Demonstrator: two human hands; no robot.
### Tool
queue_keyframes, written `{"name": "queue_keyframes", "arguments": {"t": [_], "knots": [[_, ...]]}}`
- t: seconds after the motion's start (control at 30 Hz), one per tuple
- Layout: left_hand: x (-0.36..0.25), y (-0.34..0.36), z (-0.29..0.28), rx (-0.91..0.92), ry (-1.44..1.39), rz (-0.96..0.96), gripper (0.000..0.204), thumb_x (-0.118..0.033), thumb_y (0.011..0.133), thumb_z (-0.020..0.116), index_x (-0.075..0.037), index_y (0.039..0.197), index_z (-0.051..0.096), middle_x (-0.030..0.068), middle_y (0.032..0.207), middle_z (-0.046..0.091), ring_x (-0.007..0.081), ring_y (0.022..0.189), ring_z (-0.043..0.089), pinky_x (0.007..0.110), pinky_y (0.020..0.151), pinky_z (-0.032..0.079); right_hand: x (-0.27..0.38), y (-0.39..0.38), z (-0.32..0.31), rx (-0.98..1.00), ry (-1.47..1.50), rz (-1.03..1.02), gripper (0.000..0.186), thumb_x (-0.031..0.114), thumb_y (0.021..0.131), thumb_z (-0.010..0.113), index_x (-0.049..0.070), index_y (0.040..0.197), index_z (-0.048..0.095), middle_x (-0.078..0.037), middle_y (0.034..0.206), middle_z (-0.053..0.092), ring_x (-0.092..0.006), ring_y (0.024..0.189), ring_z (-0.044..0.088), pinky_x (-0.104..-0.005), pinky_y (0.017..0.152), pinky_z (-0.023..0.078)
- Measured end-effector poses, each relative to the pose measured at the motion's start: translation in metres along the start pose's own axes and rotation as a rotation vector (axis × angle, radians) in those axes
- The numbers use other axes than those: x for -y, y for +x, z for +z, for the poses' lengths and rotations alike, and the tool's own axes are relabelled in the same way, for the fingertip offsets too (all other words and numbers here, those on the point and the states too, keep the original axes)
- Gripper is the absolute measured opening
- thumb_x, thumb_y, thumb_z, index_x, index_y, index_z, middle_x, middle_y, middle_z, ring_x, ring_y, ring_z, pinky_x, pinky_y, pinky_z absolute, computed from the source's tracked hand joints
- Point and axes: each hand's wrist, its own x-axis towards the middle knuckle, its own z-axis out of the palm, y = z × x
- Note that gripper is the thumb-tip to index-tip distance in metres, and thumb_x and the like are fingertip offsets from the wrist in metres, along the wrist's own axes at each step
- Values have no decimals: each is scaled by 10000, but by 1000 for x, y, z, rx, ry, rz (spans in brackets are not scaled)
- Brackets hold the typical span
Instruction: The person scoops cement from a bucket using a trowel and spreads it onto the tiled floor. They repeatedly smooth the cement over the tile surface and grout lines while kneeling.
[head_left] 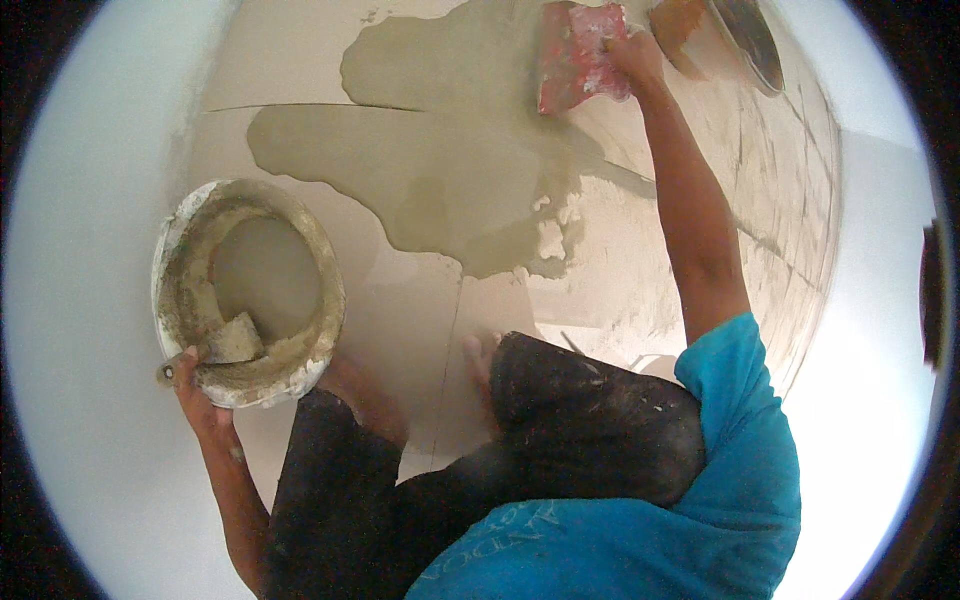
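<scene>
At the left, a round bucket [168, 300] crusted with grout holds grey-green slurry. My left hand [190, 380] is at its near rim, closed around the handle of a small trowel [235, 340]; the blade rests inside over the rim. Far out at the upper right, my right hand [635, 62] grips the edge of a red flat spreader [578, 55] smeared with pale residue. The spreader is against the tiled floor, at the right side of a broad pool of wet grout [430, 190].
An orange-brown bucket [685, 38] stands beyond my right hand, its dark opening toward the right. Pale floor tiles [340, 220] with thin joint lines lie around the pool. White walls rise at left and right. My bare feet [483, 365] are close to the near edge of the grout.
</scene>
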Motion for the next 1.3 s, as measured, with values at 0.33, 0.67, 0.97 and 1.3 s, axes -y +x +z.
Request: {"name": "queue_keyframes", "arguments": {"t": [0.33, 0.67, 0.97, 1.3], "knots": [[5, -20, 5, -128, 29, -68, 448, -198, 868, 641, 16, 1236, 504, 128, 1161, 583, 252, 1039, 585, 404, 893, 498, 90, 79, -29, -39, -237, -427, 450, 323, 777, 623, 64, 1144, 592, -201, 1093, 641, -363, 1049, 597, -449, 885, 458], [-5, -43, 22, -238, 285, -72, 578, -273, 871, 672, 29, 1313, 454, 129, 1261, 545, 242, 1162, 511, 368, 1010, 377, 211, 105, 34, 32, -341, -537, 462, 400, 822, 618, 96, 1170, 608, -165, 1132, 637, -336, 1061, 593, -443, 881, 476], [2, -41, 35, -206, 384, -9, 558, -317, 875, 672, -3, 1289, 470, 104, 1275, 525, 224, 1179, 504, 386, 1009, 394, 357, 12, 99, 145, -474, -1129, 273, 123, 792, 602, 77, 1059, 632, -128, 1059, 648, -315, 1023, 604, -453, 843, 492], [7, -31, 39, -227, 424, 16, 644, -372, 852, 694, -23, 1320, 420, 112, 1291, 503, 243, 1191, 491, 409, 995, 402, 377, -43, 121, 174, -187, -1643, 192, 191, 808, 610, 118, 974, 673, -110, 1014, 660, -302, 1009, 605, -474, 884, 443]]}}
